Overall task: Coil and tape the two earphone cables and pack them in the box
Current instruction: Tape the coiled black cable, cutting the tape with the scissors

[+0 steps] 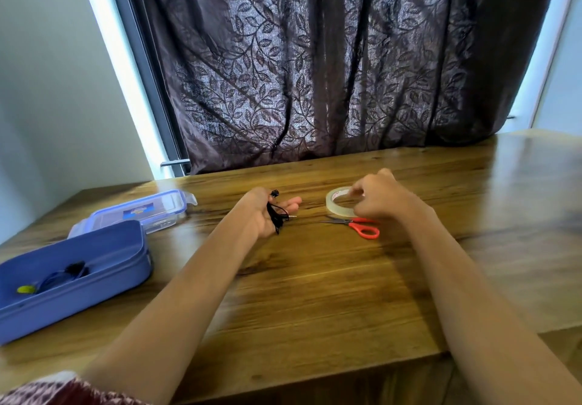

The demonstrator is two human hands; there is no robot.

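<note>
- Two hands are at work over the desk (315,294), both toward its far middle; I report from the head view only.
- Left hand (263,215): palm up, holding a coiled black earphone cable (276,215). The bundle runs near-to-far across the palm, with the plug tip poking out to the right.
- Right hand (381,198): fingers curled on the right side of the tape roll (338,210), which lies flat on the desk. I cannot tell whether a tape end is lifted.
- Governing relation: the roll lies to the right of the coil and apart from it, with bare desk between. The right hand is nearer the tape; the left is nearer the box.
- Scissors (362,227): just near of the roll, blades pointing left, red handles beside the right wrist.
- Box (94,291): open, at near left, well apart from the coil. A second cable (74,270) lies inside, so I judge one earphone packed.
- Clear lidded container (148,209): on the far side of the box, closed.
- Judgement: taping the held coil is the step in hand.
</note>
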